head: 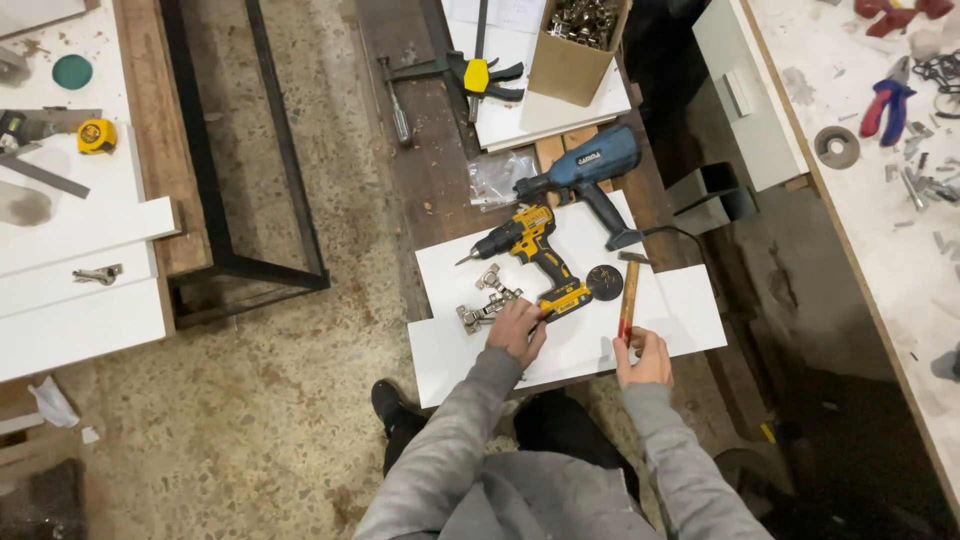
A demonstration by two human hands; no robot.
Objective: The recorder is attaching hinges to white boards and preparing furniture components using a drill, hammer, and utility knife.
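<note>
On the white panel (690,320), bare surface remains toward its right edge, while the left hand (517,330) rests with fingers curled loosely on metal hinges (487,303) beside the yellow drill (530,255), and the right hand (641,358) grips closed around the hammer (628,295) handle.

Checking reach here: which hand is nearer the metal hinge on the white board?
Left. The left hand rests right beside the hinge; the right hand grips the hammer farther off.
</note>
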